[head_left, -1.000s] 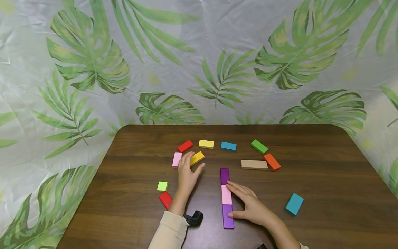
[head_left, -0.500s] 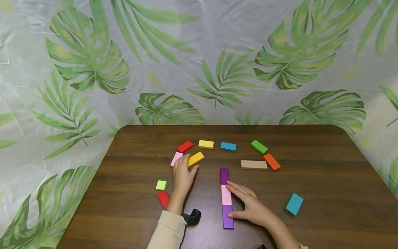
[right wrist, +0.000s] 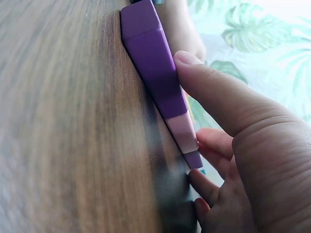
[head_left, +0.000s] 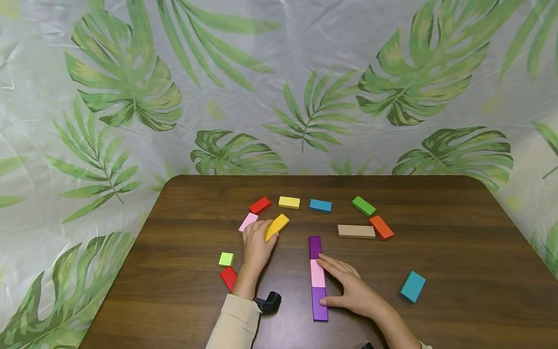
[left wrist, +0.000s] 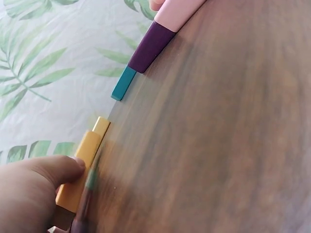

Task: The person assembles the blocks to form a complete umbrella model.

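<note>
A leaf-printed cloth (head_left: 279,87) hangs behind the brown wooden bench (head_left: 174,291), whose near edge is cut off by the head view's lower border; its far corners are rounded. The left sleeve (head_left: 235,322) is cropped by that border too. The right hand (head_left: 359,291) lies beside a three-block row (head_left: 317,278), purple, pink and purple; its grip is spread, thumb and forefinger touching the row's right side with a gap between them. The left hand (head_left: 257,245) reaches forward, its grip clamped on an orange-yellow block (head_left: 277,226), hiding the block's left side; in the left wrist view most of the fingers are out of sight. That block slants left of and beyond the row, wood surface lying between. A tan block (head_left: 356,231) sits right of the row's far end; a teal block (head_left: 412,286) stands well apart, with open wood around it. A pink block (head_left: 248,222) is just beside the left fingers. Smallest is a lime block (head_left: 226,259), near a partly hidden red block (head_left: 228,278).
</note>
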Demonstrator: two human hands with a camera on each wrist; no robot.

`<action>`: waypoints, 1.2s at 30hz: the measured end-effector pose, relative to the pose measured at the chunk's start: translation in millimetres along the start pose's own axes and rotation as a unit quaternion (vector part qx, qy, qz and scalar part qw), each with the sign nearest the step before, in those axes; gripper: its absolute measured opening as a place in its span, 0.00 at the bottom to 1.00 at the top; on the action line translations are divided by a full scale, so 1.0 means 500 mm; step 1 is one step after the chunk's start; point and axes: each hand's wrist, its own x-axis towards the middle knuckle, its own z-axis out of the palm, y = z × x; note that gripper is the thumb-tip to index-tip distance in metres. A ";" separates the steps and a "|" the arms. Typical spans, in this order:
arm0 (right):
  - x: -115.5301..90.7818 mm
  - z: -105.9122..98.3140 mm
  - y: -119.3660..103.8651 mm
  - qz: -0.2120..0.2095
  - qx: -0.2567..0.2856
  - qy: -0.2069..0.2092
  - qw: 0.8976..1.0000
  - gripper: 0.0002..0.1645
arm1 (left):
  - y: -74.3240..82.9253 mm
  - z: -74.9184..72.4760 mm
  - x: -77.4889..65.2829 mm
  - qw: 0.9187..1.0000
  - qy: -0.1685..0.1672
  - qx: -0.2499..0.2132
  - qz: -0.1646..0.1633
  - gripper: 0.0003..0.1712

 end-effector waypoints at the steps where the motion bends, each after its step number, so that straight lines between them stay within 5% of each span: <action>1: 0.000 0.000 0.000 0.000 0.000 0.000 1.000 0.49 | 0.001 0.000 0.000 1.000 0.001 -0.006 0.000 0.19; 13: 0.000 -0.002 -0.002 0.002 -0.003 -0.001 1.000 0.49 | 0.012 0.001 0.007 0.996 -0.008 -0.092 0.018 0.19; 36: 0.000 0.000 0.000 -0.003 -0.007 0.007 1.000 0.49 | 0.016 0.039 0.020 0.989 -0.108 -0.084 0.059 0.19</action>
